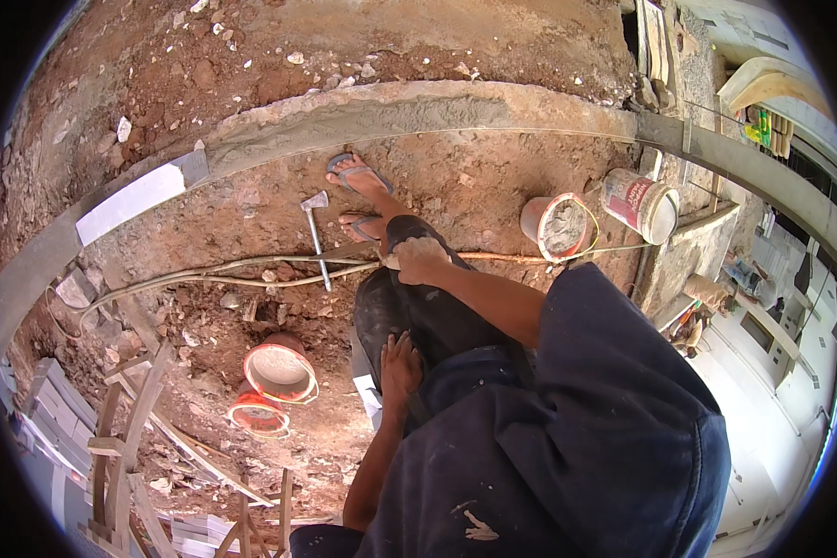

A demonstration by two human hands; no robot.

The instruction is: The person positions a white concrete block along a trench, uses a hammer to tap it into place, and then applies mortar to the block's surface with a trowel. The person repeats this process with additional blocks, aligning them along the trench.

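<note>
My left hand (401, 368) lies with its fingers flat on my dark trousers, on the thigh, holding nothing. Over my knee, my right hand (419, 260) is closed in a fist; a pale stub like a tool handle (391, 262) pokes out beside it, and most of that tool is hidden. In front of my sandalled feet (358, 177) runs a low curved concrete kerb (567, 110), its top partly coated with wet grey mortar (353, 121). A metal hatchet (317, 240) lies on the soil left of my feet.
Two orange buckets (280, 370) stand at the lower left. Right of me are a mortar bucket (560, 226) and a tipped white-and-red bucket (640, 205). Hoses (177, 274) cross the ground. A white board (132, 203) sits along the kerb; wooden frames (126, 437) stand lower left.
</note>
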